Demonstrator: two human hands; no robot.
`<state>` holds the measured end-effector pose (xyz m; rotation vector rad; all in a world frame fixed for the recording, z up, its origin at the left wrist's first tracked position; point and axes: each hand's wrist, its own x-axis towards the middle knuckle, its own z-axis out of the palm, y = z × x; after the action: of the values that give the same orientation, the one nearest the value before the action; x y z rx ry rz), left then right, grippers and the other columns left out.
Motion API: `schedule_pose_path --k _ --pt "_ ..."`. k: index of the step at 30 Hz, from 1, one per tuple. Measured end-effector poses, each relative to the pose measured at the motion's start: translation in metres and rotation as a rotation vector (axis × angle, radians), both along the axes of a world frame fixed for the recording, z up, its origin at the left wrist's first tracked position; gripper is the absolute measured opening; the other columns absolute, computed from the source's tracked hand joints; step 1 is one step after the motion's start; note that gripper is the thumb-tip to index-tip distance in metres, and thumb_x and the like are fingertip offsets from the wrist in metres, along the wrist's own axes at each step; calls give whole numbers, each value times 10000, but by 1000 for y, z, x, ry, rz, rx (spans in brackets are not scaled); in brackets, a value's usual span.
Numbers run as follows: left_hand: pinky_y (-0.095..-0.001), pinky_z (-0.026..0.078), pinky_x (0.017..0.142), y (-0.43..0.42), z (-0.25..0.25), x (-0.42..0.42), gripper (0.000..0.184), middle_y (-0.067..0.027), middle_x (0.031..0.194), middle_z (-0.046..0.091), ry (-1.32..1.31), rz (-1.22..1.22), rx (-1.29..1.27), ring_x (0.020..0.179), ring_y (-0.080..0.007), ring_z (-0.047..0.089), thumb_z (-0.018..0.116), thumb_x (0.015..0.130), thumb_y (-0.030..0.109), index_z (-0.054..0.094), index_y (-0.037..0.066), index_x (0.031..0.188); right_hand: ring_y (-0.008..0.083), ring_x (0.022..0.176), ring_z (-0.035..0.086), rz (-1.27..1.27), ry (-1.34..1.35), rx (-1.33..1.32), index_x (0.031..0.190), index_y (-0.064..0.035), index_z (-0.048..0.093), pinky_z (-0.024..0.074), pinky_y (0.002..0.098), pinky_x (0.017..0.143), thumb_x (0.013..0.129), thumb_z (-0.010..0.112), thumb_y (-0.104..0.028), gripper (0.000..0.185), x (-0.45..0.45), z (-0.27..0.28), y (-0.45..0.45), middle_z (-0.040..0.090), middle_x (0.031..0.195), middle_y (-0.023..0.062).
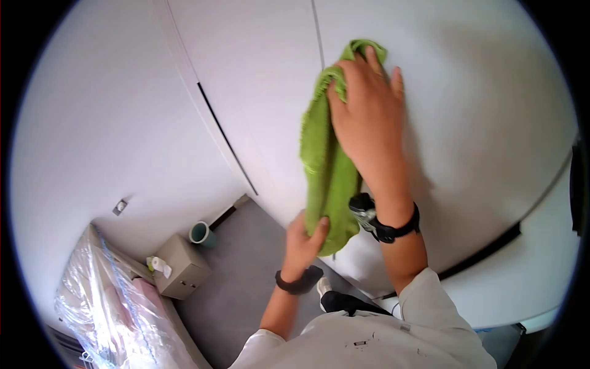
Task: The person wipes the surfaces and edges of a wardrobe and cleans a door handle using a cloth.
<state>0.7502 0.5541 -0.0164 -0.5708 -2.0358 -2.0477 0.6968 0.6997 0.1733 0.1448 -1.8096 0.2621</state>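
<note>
A green cloth (318, 144) hangs lengthwise in front of a white cabinet door (479, 123). Its upper end is under my right hand (369, 111), which presses it against the door, thumb and fingers around the bunched fabric. Lower down, my left hand (302, 245) pinches the cloth's bottom end between thumb and fingers. A black watch (384, 227) is on my right wrist and a dark band (299, 281) on my left.
To the lower left stand a beige nightstand (181, 267) with a tissue roll (161, 265), a small bin (201, 234) and a bed under clear plastic (92, 295). Grey floor (246, 246) lies between them and the cabinet. A wall socket (120, 206) is above the bed.
</note>
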Motion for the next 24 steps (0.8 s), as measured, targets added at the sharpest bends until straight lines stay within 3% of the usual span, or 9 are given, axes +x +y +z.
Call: schedule_pose_path --k 2,5,7,9,15,17,20,21,24 --pt "-287 483 703 -30 4 -27 256 -62 852 652 39 134 -1 765 -111 571 624 924 197 620 -15 1069 402 1236 481 66 96 -17 1021 -17 553 315 553 1039 828 659 -194 282 -41 0 -31 599 1138 231" --pt "-283 483 701 -65 15 -59 262 -40 867 651 59 212 57 776 -106 569 628 925 202 618 -20 1063 478 1272 409 143 145 -142 1239 63 482 295 534 1078 844 648 -214 511 -87 6 -77 523 1230 309" --pt "-265 472 714 -90 20 -86 247 -21 888 636 40 286 21 809 -92 554 633 924 186 616 -12 1072 494 1351 287 276 87 -283 1376 41 386 241 526 1114 926 541 -199 533 -116 10 -107 436 1355 315" --pt "-256 459 704 -110 21 -115 246 -5 862 614 45 305 60 790 -85 536 631 925 181 610 -8 1081 498 1342 295 339 115 -352 1378 78 349 242 540 1116 864 612 -188 635 -146 8 -129 413 1349 345" --pt "-214 438 699 -171 7 -176 230 9 883 602 -62 373 -54 784 -57 519 642 921 141 603 -9 1091 480 1387 226 725 -23 -576 1430 2 336 243 503 1121 877 569 -87 606 -217 -41 -178 356 1425 312" --pt "-220 449 714 -197 -6 -197 241 -1 899 615 -118 434 72 805 -66 541 648 916 142 608 -7 1101 443 1411 204 736 -44 -584 1446 -25 326 242 493 1124 881 554 -62 611 -249 -57 -195 339 1454 282" --pt "-222 442 720 -232 -20 -235 231 4 907 612 -167 442 57 810 -66 539 639 915 114 604 -3 1111 417 1414 223 745 -101 -492 1447 -24 328 250 472 1127 884 540 -35 601 -296 -74 -218 347 1465 252" --pt "-210 423 707 -225 -39 -182 212 22 894 596 -163 429 27 792 -51 517 623 923 91 595 0 1113 417 1414 223 693 -69 -476 1447 -24 328 250 472 1127 884 540 -35 601 -236 -93 -200 347 1465 252" --pt "-229 444 728 -246 -58 -178 222 -2 904 619 -147 344 78 812 -74 543 655 896 97 615 -4 1089 400 1419 230 699 -108 -451 1445 -25 340 261 437 1128 880 525 -10 595 -222 -98 -206 342 1473 247"
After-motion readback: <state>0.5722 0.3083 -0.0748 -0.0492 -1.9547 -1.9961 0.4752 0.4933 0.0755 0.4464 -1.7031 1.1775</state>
